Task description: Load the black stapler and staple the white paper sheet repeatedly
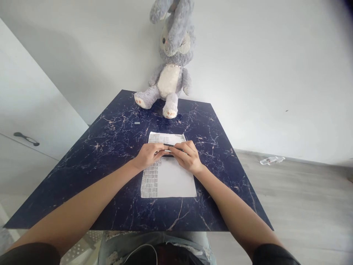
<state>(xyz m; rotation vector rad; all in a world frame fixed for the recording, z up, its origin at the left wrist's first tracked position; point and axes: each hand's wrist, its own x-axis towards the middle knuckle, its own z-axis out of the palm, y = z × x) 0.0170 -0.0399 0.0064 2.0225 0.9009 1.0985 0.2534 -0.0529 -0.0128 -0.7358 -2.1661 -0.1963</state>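
Two bare hands meet over a sheet of paper on a dark marbled table. Nearest: torn jeans (110, 244) and a white cable (142, 246), both below the table (125, 215) edge, out of the way.

Paper (176, 180) next, lying flat, near edge squared toward the person, left strip and far end covered in grey marks, rest pale. Thin and limp by the look of it; likely to crease or slide if leaned on. Best steadied flat-palmed at a margin.

Left hand (149, 154) and right hand (189, 157) hang over its far half, fingers bent, both pinching a slim dark pen-like thing (168, 145) held crosswise between them. Probably light, stiff and smooth, prone to roll; best taken by the barrel, fingertips either side. A dark strip (168, 156) shows just below the fingers; cannot tell what it is.

Beyond, left: small grey block (137, 123), perhaps an eraser, well apart from the paper. Far end: large grey plush rabbit (169, 81) seated against the wall (234, 66), feet toward the paper, not touching it.
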